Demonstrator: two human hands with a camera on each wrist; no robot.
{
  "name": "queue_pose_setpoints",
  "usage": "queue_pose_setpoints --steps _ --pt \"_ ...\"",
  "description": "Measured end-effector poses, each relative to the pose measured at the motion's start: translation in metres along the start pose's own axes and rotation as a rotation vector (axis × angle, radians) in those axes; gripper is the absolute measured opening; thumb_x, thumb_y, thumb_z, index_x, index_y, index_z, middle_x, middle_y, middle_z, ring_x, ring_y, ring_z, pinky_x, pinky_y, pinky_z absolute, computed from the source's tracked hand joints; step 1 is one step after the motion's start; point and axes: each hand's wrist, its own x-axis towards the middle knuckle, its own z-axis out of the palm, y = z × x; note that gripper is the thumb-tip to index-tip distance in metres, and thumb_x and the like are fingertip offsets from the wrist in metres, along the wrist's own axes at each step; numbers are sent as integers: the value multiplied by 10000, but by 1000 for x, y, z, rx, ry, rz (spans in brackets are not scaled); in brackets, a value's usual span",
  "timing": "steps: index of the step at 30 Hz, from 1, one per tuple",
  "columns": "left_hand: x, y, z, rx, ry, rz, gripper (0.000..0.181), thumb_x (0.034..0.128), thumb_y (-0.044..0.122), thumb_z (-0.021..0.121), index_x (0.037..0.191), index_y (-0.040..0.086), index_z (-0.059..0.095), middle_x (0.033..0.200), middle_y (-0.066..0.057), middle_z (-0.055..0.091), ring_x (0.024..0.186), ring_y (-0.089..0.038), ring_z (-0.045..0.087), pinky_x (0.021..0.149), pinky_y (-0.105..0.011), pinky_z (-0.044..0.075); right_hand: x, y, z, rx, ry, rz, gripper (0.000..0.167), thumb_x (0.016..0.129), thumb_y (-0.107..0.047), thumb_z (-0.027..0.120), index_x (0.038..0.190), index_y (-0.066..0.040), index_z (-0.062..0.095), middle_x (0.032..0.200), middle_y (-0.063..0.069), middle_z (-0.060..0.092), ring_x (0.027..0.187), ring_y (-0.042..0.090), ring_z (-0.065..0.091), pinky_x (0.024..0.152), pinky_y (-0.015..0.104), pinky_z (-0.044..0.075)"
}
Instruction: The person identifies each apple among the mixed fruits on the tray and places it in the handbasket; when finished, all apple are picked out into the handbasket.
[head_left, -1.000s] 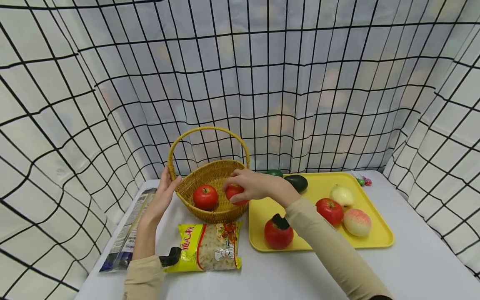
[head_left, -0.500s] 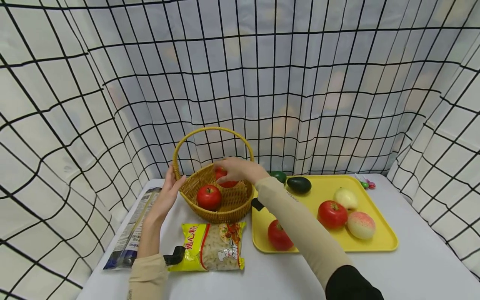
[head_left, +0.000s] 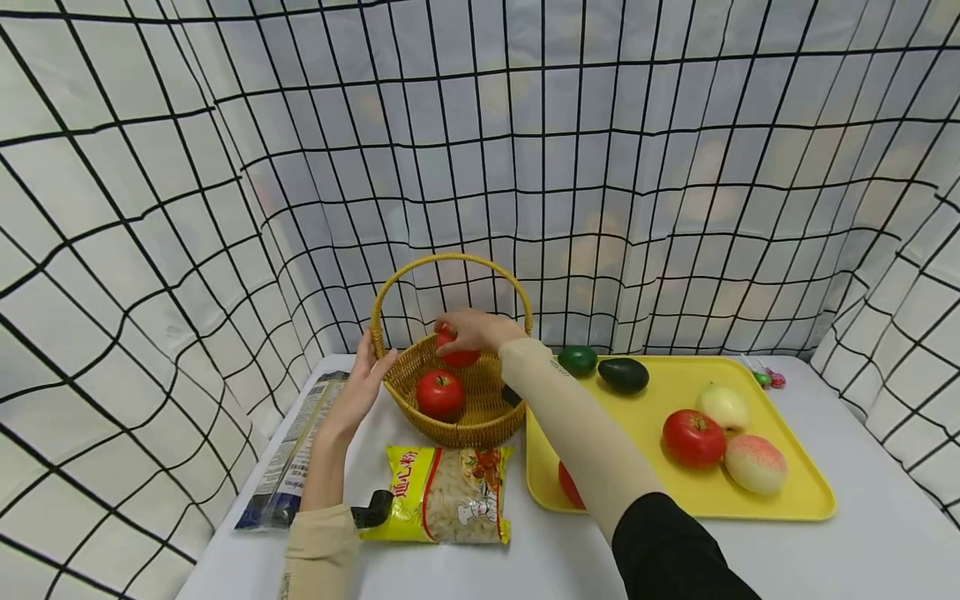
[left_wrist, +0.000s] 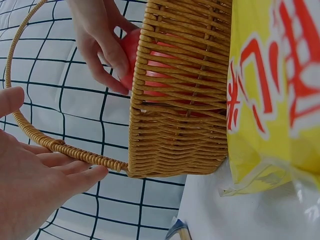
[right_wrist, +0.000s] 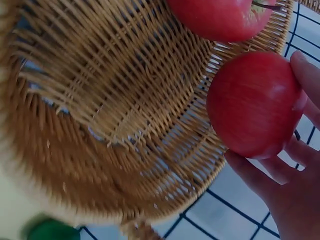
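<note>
My right hand [head_left: 480,330] grips a red apple [head_left: 461,358] over the back of the wicker basket [head_left: 483,433]. In the right wrist view the thumb and fingers curve round that apple [right_wrist: 255,105], near the basket's woven wall. A second red apple [head_left: 440,395] lies inside the basket, toward its left. My left hand [head_left: 362,385] is at the left foot of the basket handle [head_left: 455,257]. Its straight fingers touch the handle in the left wrist view, with the thumb apart from them. The held apple's lower part is hidden behind the weave there.
A yellow tray [head_left: 645,450] on the right bears a red apple [head_left: 693,438], a peach [head_left: 755,464], a pale round fruit [head_left: 723,407] and avocados [head_left: 623,376]. A pasta bag [head_left: 450,496] lies in front; a long packet [head_left: 296,454] lies left. Black netting surrounds the table.
The right hand has carried the apple from the basket's right front toward its back left. The left hand stays at the handle. The head view has shifted, so everything appears farther right.
</note>
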Motion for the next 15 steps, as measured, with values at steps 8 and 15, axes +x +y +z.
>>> queue_pose_setpoints --steps 8,15 --pt "-1 2 3 -18 -2 3 851 1089 500 402 1626 272 -217 1728 -94 -186 1622 -333 -109 1287 -636 45 13 -1 19 -9 -17 -29 508 989 -385 688 1414 -142 550 1332 41 610 1207 205 559 1069 397 487" --pt "-1 1 0 -12 0 7 839 1090 497 399 1624 288 -213 1727 -66 -196 1621 -326 -121 1286 -638 44 19 1 29 -15 -16 -39 506 977 -388 706 1384 -141 535 1265 36 611 1121 196 565 1012 358 504"
